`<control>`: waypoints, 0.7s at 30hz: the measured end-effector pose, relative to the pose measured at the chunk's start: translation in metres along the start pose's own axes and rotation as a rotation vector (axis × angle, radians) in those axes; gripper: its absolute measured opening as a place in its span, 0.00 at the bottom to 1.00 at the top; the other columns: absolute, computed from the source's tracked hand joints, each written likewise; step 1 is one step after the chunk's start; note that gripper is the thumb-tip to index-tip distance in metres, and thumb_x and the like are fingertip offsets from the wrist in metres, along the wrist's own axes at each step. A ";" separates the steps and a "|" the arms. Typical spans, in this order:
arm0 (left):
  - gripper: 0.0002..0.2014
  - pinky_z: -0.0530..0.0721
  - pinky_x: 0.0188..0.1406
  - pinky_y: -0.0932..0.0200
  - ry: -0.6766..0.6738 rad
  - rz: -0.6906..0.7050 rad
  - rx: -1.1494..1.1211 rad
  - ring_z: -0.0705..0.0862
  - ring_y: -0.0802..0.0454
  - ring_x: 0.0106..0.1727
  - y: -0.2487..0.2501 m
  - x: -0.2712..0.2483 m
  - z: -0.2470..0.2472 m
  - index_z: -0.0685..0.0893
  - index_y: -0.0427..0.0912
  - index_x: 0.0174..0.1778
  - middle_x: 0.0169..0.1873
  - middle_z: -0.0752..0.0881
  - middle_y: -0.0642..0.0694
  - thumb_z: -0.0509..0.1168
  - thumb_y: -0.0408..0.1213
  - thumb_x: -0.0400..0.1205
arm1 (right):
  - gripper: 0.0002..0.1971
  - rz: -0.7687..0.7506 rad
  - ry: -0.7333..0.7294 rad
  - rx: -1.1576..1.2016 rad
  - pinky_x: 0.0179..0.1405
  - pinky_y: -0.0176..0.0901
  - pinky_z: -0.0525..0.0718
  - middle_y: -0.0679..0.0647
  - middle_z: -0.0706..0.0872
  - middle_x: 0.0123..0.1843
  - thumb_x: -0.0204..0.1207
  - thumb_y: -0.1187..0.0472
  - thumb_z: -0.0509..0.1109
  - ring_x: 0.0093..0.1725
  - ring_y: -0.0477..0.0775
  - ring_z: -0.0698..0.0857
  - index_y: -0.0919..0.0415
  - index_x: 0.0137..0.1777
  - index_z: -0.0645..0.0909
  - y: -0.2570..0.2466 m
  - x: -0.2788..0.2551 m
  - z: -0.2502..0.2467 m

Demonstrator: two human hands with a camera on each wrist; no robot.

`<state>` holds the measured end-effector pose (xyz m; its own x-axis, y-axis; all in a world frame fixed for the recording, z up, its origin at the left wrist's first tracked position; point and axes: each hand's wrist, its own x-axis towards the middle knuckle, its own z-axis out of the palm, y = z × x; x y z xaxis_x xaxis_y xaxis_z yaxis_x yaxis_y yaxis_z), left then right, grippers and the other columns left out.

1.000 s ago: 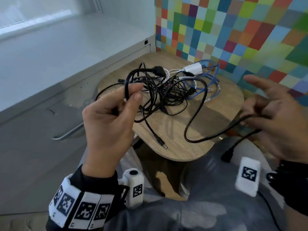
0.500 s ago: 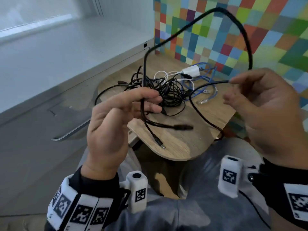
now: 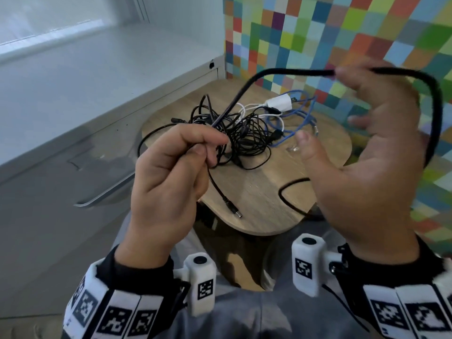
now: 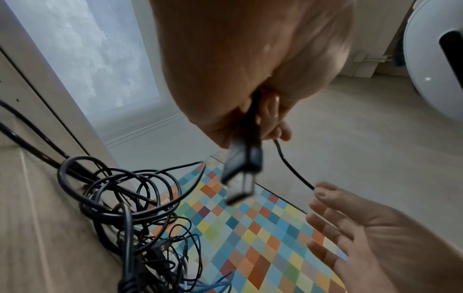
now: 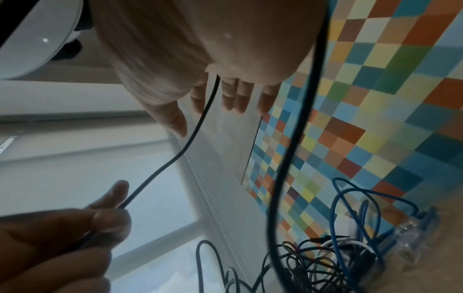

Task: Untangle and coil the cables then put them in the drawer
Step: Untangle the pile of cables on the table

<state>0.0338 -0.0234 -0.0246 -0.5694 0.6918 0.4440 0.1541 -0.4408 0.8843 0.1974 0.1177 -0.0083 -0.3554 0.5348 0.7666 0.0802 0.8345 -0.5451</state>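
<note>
A tangle of black cables lies on the small wooden table, with a blue cable and a white adapter behind it. My left hand pinches one thick black cable, held above the table. Its USB plug hangs out below my left hand. The cable arcs right and passes between the straight, spread fingers of my right hand, then loops down behind that hand. In the right wrist view it runs between two fingers of my right hand.
A loose barrel plug lies near the table's front edge. The grey drawer front with its metal handle is to the left, closed. A coloured checkered wall stands right behind the table. My knees are under the table edge.
My right hand has let go its pinch and spread its fingers, moving up. The tall cable arc has dropped and widened over that hand. My left hand keeps its grip.
</note>
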 end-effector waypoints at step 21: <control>0.14 0.65 0.20 0.63 -0.138 -0.022 -0.005 0.65 0.50 0.19 0.001 0.004 -0.002 0.81 0.38 0.67 0.39 0.87 0.39 0.56 0.30 0.88 | 0.14 0.394 -0.312 0.355 0.36 0.38 0.81 0.48 0.88 0.38 0.90 0.65 0.66 0.32 0.46 0.84 0.52 0.68 0.87 0.008 -0.017 0.024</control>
<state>0.0303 -0.0225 -0.0222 -0.4558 0.7733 0.4408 0.1386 -0.4276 0.8933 0.1814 0.1119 -0.0336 -0.6224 0.6852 0.3784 -0.0353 0.4584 -0.8880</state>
